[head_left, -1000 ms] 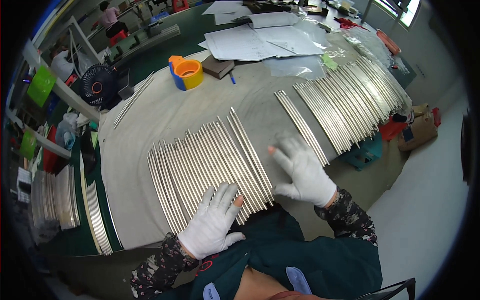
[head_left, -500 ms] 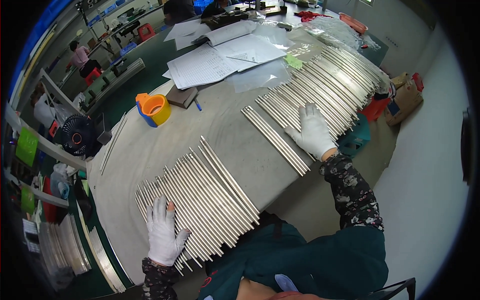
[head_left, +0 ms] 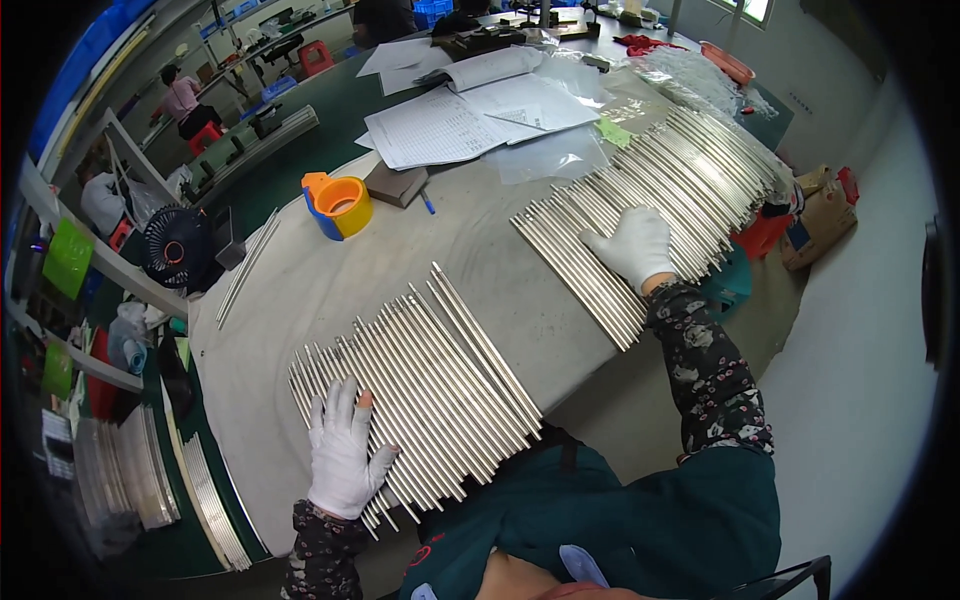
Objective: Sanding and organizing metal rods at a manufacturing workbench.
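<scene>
Both hands wear white gloves, and on the left one some fingertips are bare. My left hand is open, its fingers stretched over the left edge of a near row of thin silvery metal rods. Two rods lie slightly apart at that row's right side. My right hand rests on a second, longer row of metal rods farther right. Its thumb points left, away from the other fingers, which bend down over the rods. Nothing is lifted off the table by either hand.
A yellow-and-orange tape roll stands beside a brown block and a blue pen. Behind lie printed sheets and clear plastic bags. A few loose rods lie left, near a black fan.
The narrow group of rods that lay apart now sits against the right-hand row. My right hand's fingers, stretched out before, are now bent. My left hand stays on its rods.
</scene>
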The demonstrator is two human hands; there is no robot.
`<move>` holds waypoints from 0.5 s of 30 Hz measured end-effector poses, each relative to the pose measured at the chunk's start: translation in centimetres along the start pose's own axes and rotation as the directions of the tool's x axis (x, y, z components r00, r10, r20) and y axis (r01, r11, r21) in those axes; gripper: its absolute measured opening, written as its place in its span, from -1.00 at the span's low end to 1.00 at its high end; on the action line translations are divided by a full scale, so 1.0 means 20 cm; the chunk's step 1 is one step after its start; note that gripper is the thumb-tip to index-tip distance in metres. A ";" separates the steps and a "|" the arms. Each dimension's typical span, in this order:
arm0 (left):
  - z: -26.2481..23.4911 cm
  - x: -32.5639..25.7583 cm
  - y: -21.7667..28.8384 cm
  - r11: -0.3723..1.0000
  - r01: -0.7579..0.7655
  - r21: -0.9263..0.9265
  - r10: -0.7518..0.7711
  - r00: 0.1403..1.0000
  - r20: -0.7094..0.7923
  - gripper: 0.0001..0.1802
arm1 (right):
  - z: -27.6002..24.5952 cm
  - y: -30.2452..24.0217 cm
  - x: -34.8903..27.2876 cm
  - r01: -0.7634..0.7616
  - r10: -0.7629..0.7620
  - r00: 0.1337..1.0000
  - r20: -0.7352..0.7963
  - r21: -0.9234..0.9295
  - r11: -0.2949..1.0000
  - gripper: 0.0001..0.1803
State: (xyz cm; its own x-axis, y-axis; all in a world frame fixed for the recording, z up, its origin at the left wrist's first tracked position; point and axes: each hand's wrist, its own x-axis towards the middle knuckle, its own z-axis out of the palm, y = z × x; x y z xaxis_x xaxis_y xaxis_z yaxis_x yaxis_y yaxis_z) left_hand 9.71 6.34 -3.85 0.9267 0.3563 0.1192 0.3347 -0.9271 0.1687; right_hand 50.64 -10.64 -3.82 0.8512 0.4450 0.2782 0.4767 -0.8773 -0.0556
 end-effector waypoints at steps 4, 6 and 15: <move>-0.01 -0.01 -0.02 1.000 -0.014 0.009 0.014 1.000 0.009 -0.12 | -0.06 -0.06 -0.02 -0.054 0.042 0.993 0.110 0.114 0.992 -0.21; -0.02 -0.02 -0.04 1.000 -0.025 0.019 0.024 0.999 0.021 -0.11 | -0.10 -0.09 -0.06 -0.057 0.024 0.985 0.168 0.193 0.980 -0.20; -0.07 -0.14 -0.14 0.999 -0.025 0.021 0.023 0.997 0.069 -0.16 | -0.14 -0.34 -0.32 0.208 -0.260 0.953 0.154 0.291 0.934 -0.25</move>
State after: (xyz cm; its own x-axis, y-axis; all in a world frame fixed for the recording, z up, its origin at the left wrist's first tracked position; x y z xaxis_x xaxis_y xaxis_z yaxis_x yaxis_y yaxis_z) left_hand 5.90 8.21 -3.21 0.9438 0.3257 0.0558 0.3151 -0.9379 0.1451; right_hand 41.38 -7.96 -2.57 0.7212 0.6802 0.1316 0.6859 -0.6744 -0.2733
